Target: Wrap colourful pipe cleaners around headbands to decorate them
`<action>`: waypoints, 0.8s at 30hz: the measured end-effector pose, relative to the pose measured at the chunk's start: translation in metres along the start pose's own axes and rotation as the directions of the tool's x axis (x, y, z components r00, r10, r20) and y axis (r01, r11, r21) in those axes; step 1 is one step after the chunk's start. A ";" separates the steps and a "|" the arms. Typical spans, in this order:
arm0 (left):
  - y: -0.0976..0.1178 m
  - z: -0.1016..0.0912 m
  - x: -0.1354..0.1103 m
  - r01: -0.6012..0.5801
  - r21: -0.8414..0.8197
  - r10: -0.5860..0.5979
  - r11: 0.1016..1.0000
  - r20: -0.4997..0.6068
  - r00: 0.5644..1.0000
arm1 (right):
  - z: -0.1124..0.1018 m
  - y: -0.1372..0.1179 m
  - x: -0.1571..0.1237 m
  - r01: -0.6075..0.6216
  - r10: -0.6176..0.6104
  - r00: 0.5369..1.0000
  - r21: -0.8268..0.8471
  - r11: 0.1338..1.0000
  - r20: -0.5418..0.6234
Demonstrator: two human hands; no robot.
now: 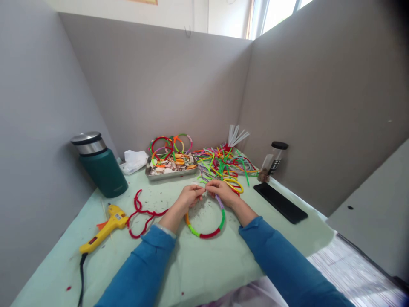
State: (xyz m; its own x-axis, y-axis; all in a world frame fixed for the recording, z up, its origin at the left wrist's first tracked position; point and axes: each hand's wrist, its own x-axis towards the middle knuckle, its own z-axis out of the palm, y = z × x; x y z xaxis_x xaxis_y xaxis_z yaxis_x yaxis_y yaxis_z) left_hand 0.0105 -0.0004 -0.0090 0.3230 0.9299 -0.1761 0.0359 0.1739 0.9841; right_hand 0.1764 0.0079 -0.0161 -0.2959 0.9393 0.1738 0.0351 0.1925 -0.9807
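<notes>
A ring wrapped in coloured pipe cleaner (210, 235), with orange, lime, red, green and purple sections, rests low over the table between my forearms. My left hand (191, 195) is closed in a pinch at the ring's upper left, above its orange part. Facing it, my right hand (223, 191) pinches at the top, where the purple part runs under the fingers. The fingertips of both hands nearly meet, and they hide the top of the ring. Whatever fine strand lies between them is too small to make out.
A yellow glue gun (107, 228) and curled red pipe cleaners (139, 211) lie at the left, near a green bottle (104, 170). Behind stand a metal tray (172, 175) of shells and a pile of pipe cleaners (223, 164). A black phone-like slab (280, 203) lies right.
</notes>
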 end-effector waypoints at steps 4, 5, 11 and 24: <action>-0.001 0.000 0.000 -0.001 -0.005 0.001 1.000 0.000 1.000 | -0.002 0.001 0.001 -0.007 0.007 1.000 0.016 1.000 0.022; -0.001 0.000 0.000 -0.008 -0.003 0.008 1.000 0.001 1.000 | -0.002 0.002 0.001 -0.007 0.007 1.000 0.018 1.000 0.026; 0.002 0.001 -0.003 -0.038 0.030 0.038 0.999 -0.010 0.999 | -0.002 0.002 0.001 -0.006 0.005 0.999 0.025 1.000 0.037; 0.000 0.000 0.001 -0.031 0.064 0.031 0.997 0.009 0.999 | -0.002 0.004 0.000 0.026 -0.027 0.999 0.034 0.999 0.043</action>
State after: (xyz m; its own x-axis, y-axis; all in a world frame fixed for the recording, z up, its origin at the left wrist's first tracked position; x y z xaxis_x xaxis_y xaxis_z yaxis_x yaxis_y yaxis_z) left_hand 0.0107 0.0004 -0.0096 0.3326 0.9318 -0.1454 0.0860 0.1236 0.9886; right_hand 0.1784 0.0092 -0.0197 -0.3371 0.9207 0.1964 -0.0051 0.2069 -0.9784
